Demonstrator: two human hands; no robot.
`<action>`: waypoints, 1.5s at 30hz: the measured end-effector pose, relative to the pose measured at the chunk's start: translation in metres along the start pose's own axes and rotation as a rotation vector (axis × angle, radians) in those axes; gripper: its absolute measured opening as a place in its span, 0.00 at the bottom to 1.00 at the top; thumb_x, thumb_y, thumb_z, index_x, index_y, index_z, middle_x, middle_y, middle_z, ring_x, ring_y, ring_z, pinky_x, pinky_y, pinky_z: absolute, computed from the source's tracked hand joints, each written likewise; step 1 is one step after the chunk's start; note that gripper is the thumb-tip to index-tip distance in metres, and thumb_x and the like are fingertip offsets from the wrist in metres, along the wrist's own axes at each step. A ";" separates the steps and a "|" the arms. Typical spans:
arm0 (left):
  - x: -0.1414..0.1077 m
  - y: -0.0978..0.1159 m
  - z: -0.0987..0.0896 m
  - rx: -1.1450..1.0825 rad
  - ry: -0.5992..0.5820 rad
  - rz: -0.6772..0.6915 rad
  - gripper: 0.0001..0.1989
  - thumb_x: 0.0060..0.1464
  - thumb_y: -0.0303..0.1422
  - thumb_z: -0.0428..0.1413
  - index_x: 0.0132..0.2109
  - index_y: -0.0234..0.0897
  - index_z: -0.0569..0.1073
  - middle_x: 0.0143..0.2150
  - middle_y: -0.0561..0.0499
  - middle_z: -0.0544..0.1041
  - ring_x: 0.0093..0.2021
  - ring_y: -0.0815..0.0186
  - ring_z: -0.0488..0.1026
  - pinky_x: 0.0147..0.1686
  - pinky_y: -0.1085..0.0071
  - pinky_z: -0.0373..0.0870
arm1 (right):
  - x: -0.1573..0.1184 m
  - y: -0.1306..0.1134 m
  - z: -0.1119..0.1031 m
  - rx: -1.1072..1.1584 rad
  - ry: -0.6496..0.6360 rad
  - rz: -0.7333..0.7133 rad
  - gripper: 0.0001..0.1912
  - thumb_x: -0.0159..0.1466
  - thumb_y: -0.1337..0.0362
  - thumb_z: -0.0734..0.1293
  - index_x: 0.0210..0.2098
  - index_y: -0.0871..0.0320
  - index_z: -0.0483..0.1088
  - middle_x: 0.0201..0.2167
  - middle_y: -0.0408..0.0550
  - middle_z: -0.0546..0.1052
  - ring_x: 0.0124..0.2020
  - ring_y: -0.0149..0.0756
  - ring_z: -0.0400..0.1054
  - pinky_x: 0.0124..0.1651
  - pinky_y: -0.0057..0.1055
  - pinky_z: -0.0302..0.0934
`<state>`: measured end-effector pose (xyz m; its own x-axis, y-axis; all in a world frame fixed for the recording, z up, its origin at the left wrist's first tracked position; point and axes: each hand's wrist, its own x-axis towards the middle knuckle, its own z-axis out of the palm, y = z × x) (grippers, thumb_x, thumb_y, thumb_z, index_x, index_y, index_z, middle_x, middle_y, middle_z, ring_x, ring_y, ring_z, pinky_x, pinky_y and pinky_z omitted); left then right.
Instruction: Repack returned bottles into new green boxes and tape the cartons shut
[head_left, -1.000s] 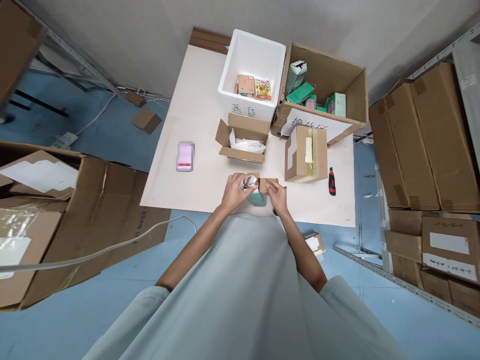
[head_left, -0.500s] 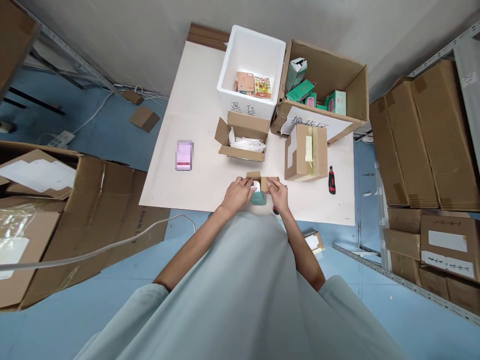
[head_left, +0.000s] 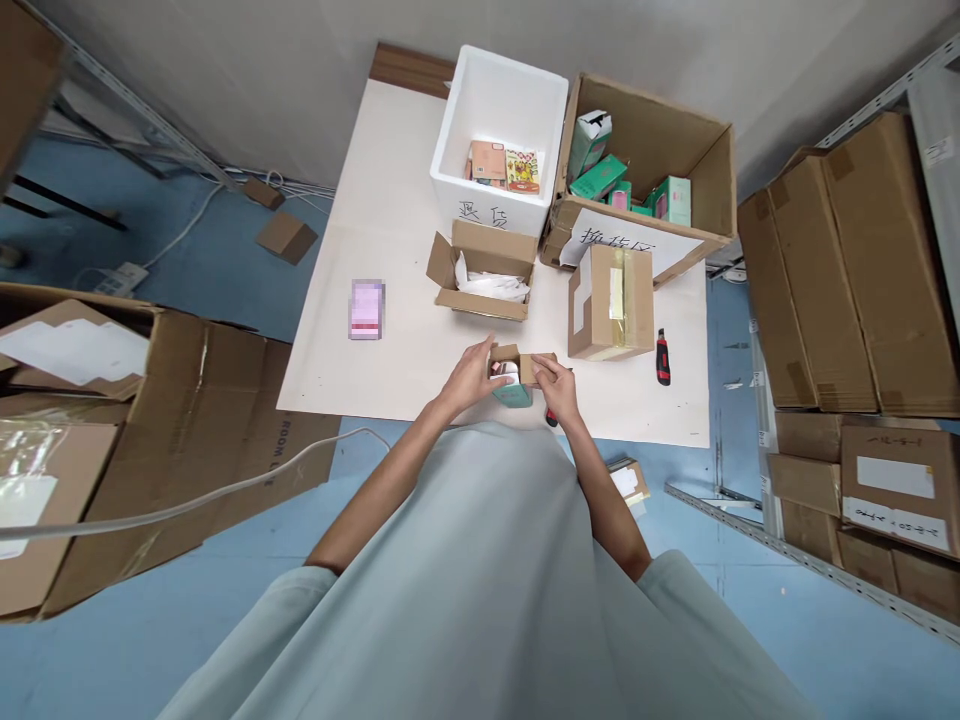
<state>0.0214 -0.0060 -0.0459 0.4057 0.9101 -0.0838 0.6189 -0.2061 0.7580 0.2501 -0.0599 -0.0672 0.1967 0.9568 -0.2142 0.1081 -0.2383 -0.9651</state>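
A small green box [head_left: 513,394] with brown inner flaps stands open at the table's front edge, close to my body. Something white, with a little red or pink, shows inside it; its kind is hidden. My left hand [head_left: 469,376] grips the box's left side, thumb at the front and fingers towards the back. On the right, my right hand [head_left: 556,388] pinches the raised brown flap [head_left: 537,368] between thumb and fingers. Below that hand lies a red-and-black utility knife [head_left: 551,417], mostly covered.
Beyond my hands sits an open carton [head_left: 487,272] with white paper. A taped carton [head_left: 611,302], another utility knife [head_left: 663,358] and a large carton of green boxes [head_left: 731,180] stand right. A white foam box [head_left: 499,100] holds booklets. A pinkish blurred item [head_left: 367,310] lies left.
My left hand has drawn back slightly left from the box's opening, its fingers straighter, so more of the contents shows. My right hand stays on the flap.
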 end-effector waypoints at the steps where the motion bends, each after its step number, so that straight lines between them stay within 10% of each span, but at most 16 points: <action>1: 0.000 -0.001 -0.001 -0.021 -0.022 0.009 0.43 0.62 0.45 0.71 0.78 0.40 0.68 0.71 0.37 0.77 0.72 0.42 0.74 0.71 0.46 0.74 | -0.001 -0.002 0.000 -0.001 0.007 0.006 0.37 0.68 0.40 0.72 0.67 0.57 0.80 0.65 0.57 0.84 0.64 0.55 0.80 0.56 0.51 0.85; 7: -0.014 0.008 0.007 -0.114 -0.040 0.114 0.21 0.71 0.44 0.63 0.64 0.43 0.82 0.66 0.43 0.80 0.60 0.52 0.82 0.67 0.54 0.80 | -0.012 -0.029 -0.002 -0.158 0.165 -0.009 0.50 0.71 0.44 0.72 0.84 0.54 0.56 0.63 0.59 0.83 0.55 0.49 0.84 0.59 0.47 0.82; 16: -0.018 0.016 0.047 -0.313 0.012 0.035 0.34 0.64 0.37 0.68 0.74 0.42 0.74 0.67 0.39 0.78 0.64 0.50 0.81 0.60 0.53 0.87 | -0.030 -0.043 -0.003 -0.521 -0.018 -0.195 0.23 0.77 0.49 0.69 0.63 0.54 0.82 0.68 0.59 0.80 0.70 0.52 0.75 0.73 0.50 0.73; 37: -0.040 0.013 0.056 -0.377 0.012 0.163 0.33 0.65 0.37 0.69 0.74 0.48 0.73 0.70 0.42 0.76 0.69 0.53 0.79 0.65 0.52 0.86 | -0.051 -0.032 -0.004 -0.783 -0.127 -0.141 0.28 0.79 0.57 0.70 0.76 0.55 0.72 0.81 0.61 0.65 0.79 0.57 0.66 0.75 0.53 0.71; 45: -0.049 0.015 0.069 -0.223 0.109 0.263 0.19 0.73 0.36 0.62 0.66 0.43 0.75 0.75 0.38 0.76 0.73 0.53 0.77 0.72 0.51 0.79 | -0.055 -0.023 0.001 -0.692 -0.019 -0.170 0.16 0.80 0.56 0.68 0.61 0.57 0.79 0.78 0.64 0.68 0.76 0.52 0.69 0.75 0.50 0.69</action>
<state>0.0569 -0.0782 -0.0753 0.4498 0.8719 0.1935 0.3360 -0.3660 0.8679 0.2360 -0.1068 -0.0338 0.1057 0.9913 -0.0782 0.7306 -0.1307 -0.6702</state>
